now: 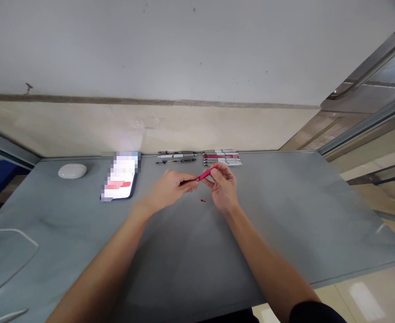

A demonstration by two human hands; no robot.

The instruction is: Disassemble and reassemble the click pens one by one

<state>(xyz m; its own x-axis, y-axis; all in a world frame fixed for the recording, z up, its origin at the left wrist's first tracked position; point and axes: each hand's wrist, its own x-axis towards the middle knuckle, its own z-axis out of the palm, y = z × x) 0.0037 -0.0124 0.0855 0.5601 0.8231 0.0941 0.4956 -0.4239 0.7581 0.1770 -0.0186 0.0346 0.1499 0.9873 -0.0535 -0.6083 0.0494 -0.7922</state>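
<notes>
Between my two hands is a pink-red pen (205, 174), tilted up toward the right, above the grey table. My left hand (173, 185) pinches its lower left end, where a darker, thinner part shows. The fingers of my right hand (224, 185) are closed round the upper right end. A small red piece (203, 200) lies on the table just below the pen. Behind my hands rest a row of pens with white and pink barrels (221, 157) and, left of it, several dark and white pens (177, 156).
A phone (133, 186) with a lit screen lies left of my hands, and a white rounded case (72, 171) farther left. A white cable (22, 232) loops at the left edge. The grey table (284, 215) meets a wall (197, 125) at the back.
</notes>
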